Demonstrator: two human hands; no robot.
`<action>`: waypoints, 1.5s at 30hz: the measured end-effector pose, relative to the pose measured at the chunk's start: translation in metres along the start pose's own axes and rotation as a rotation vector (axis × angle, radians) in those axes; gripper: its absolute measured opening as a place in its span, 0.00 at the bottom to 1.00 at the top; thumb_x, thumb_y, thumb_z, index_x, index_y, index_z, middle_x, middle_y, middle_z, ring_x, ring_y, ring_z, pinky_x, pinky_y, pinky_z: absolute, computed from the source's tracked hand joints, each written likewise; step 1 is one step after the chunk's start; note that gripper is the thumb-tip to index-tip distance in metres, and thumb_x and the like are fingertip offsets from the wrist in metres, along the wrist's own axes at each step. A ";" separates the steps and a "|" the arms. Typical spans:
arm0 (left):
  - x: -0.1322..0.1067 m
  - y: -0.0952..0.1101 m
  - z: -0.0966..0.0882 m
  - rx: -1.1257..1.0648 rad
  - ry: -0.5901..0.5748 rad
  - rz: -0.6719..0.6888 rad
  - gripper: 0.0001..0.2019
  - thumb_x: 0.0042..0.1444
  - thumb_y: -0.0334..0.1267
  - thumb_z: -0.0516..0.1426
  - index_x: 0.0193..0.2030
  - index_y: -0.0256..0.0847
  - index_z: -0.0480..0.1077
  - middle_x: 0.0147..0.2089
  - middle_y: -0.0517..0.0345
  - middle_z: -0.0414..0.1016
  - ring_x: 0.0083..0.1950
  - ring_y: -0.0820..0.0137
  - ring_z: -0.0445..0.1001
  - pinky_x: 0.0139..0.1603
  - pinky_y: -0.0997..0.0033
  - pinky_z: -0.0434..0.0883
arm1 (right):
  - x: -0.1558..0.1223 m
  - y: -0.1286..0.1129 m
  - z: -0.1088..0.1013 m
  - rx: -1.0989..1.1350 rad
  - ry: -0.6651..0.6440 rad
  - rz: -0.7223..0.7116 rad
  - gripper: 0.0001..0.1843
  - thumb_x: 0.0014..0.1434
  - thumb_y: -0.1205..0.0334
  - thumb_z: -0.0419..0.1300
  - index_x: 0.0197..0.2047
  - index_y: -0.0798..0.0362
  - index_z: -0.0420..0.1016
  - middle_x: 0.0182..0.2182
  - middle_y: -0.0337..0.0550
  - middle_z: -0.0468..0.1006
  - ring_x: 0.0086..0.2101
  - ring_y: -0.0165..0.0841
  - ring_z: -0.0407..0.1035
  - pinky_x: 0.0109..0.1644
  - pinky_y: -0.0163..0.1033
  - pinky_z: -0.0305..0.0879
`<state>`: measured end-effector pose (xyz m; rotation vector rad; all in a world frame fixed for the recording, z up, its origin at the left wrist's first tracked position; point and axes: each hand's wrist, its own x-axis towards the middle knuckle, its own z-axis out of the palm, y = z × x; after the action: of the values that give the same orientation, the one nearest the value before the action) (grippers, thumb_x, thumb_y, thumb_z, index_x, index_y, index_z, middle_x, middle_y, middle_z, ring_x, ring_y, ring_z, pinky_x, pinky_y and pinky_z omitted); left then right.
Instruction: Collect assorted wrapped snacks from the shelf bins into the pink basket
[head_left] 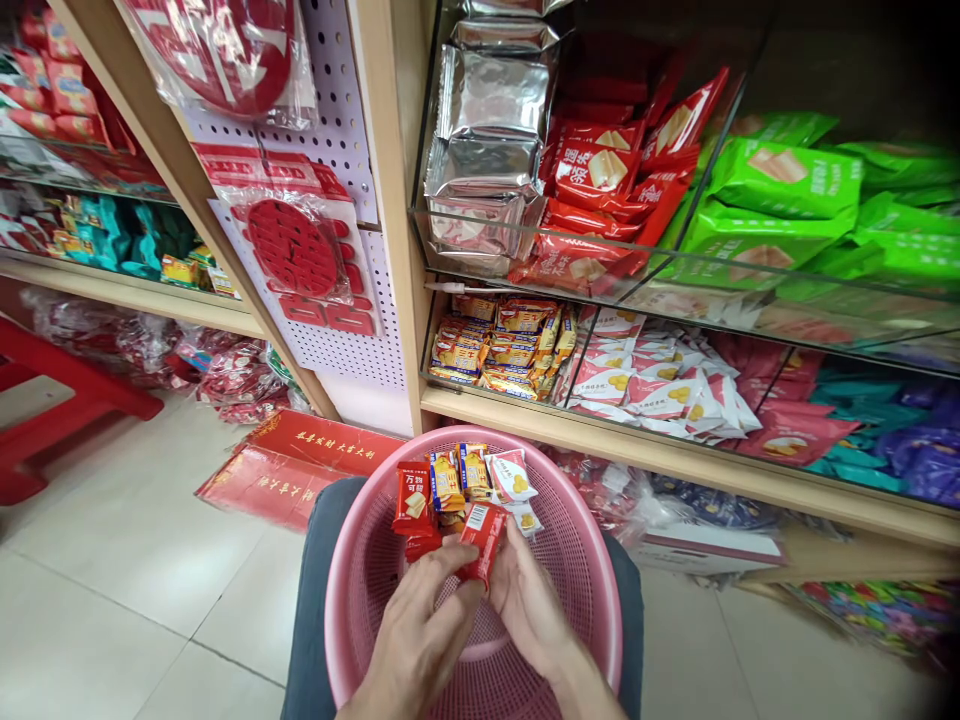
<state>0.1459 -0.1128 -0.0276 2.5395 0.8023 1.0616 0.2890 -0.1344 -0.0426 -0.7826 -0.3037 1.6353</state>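
Observation:
A round pink plastic basket rests on my lap. Several small snack packets, red, orange and white, lie against its far wall. Over the basket, my left hand and my right hand meet, fingers pinched together on one small red snack packet held between them. The packet stands tilted, just in front of the other packets. A red packet with white lettering sits at the left of the pile.
Glass-fronted shelf bins hold silver packets, red packets, green packets, orange packets and white-red packets. A pegboard with red decorations is at left. Red banners lie on the tiled floor.

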 end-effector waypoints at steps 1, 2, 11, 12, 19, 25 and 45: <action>-0.001 0.002 0.003 0.027 0.030 0.005 0.09 0.58 0.27 0.52 0.42 0.40 0.71 0.46 0.49 0.70 0.52 0.64 0.69 0.47 0.67 0.70 | -0.001 -0.002 0.002 0.009 -0.024 0.015 0.28 0.61 0.41 0.47 0.49 0.54 0.72 0.37 0.47 0.79 0.40 0.37 0.71 0.42 0.41 0.67; -0.001 0.003 0.005 0.046 0.065 0.002 0.09 0.59 0.28 0.52 0.42 0.42 0.72 0.42 0.51 0.70 0.49 0.64 0.69 0.45 0.66 0.70 | -0.001 -0.003 0.003 0.014 -0.041 0.022 0.29 0.61 0.40 0.47 0.50 0.54 0.72 0.37 0.48 0.79 0.41 0.38 0.71 0.43 0.42 0.67; -0.011 0.009 0.006 0.154 0.103 -0.029 0.13 0.55 0.26 0.56 0.43 0.46 0.75 0.32 0.57 0.65 0.37 0.69 0.64 0.38 0.69 0.63 | -0.006 -0.003 0.004 0.040 -0.072 -0.005 0.24 0.62 0.48 0.53 0.56 0.52 0.67 0.40 0.47 0.80 0.46 0.38 0.70 0.51 0.47 0.63; -0.010 0.008 0.004 0.160 0.110 -0.043 0.13 0.54 0.25 0.56 0.41 0.46 0.75 0.33 0.57 0.66 0.38 0.68 0.64 0.39 0.68 0.63 | -0.006 -0.003 0.002 0.039 -0.080 -0.016 0.22 0.62 0.51 0.54 0.57 0.51 0.66 0.41 0.47 0.79 0.46 0.37 0.70 0.51 0.46 0.62; -0.001 -0.009 -0.011 0.200 0.153 -0.061 0.11 0.52 0.26 0.56 0.37 0.44 0.74 0.36 0.54 0.67 0.40 0.65 0.65 0.39 0.66 0.64 | -0.008 -0.005 -0.001 0.034 -0.125 -0.065 0.24 0.57 0.66 0.61 0.56 0.46 0.66 0.46 0.43 0.78 0.48 0.37 0.69 0.51 0.46 0.64; 0.002 -0.008 -0.013 0.139 0.099 -0.078 0.12 0.54 0.25 0.54 0.39 0.44 0.74 0.38 0.53 0.69 0.40 0.65 0.67 0.39 0.66 0.66 | -0.010 -0.007 0.001 0.040 -0.141 -0.073 0.23 0.55 0.65 0.62 0.55 0.47 0.68 0.42 0.44 0.79 0.48 0.39 0.68 0.51 0.48 0.64; 0.025 0.003 -0.017 -0.535 0.148 -0.476 0.03 0.59 0.32 0.55 0.38 0.40 0.70 0.37 0.56 0.74 0.37 0.71 0.73 0.38 0.74 0.70 | -0.011 -0.006 -0.002 0.098 -0.132 -0.072 0.26 0.48 0.69 0.66 0.51 0.44 0.72 0.45 0.41 0.78 0.49 0.39 0.69 0.57 0.51 0.58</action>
<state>0.1494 -0.0999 -0.0003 1.7342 0.9435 1.1185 0.2958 -0.1435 -0.0374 -0.5849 -0.3383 1.6242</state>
